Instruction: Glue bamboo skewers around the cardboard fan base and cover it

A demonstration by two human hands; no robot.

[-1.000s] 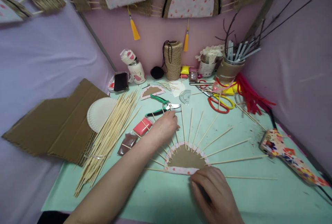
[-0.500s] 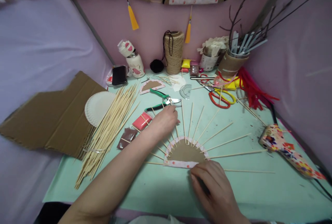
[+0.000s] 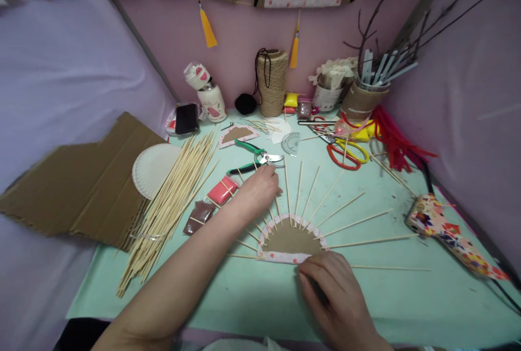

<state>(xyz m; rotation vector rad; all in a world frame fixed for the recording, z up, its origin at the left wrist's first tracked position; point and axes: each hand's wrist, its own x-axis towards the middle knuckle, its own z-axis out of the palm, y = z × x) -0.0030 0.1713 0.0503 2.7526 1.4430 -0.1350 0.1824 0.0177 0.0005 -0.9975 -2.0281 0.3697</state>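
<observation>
A cardboard half-circle [image 3: 291, 240] edged in pink-and-white spotted cloth lies on the table, straight side toward me. Thin bamboo sticks [image 3: 345, 203] fan out from its curved edge like rays. My left hand [image 3: 262, 187] reaches over the upper left sticks, its fingers closed around one of them; the fingertips are mostly hidden. At the lower right corner of the half-circle rests my right hand [image 3: 331, 286], fingers curled in and touching the cloth edge. What lies inside its grip does not show. Green-handled pruning shears [image 3: 249, 167] lie open just beyond my left hand.
Left stand a bundle of sticks [image 3: 166, 215], a paper plate [image 3: 152, 169] and torn cardboard [image 3: 81, 191]. Clay packets [image 3: 223, 190] sit beside my left forearm. Scissors [image 3: 345, 155] and a flower-patterned glue gun [image 3: 451, 237] lie right. A twine spool [image 3: 272, 82] stands behind.
</observation>
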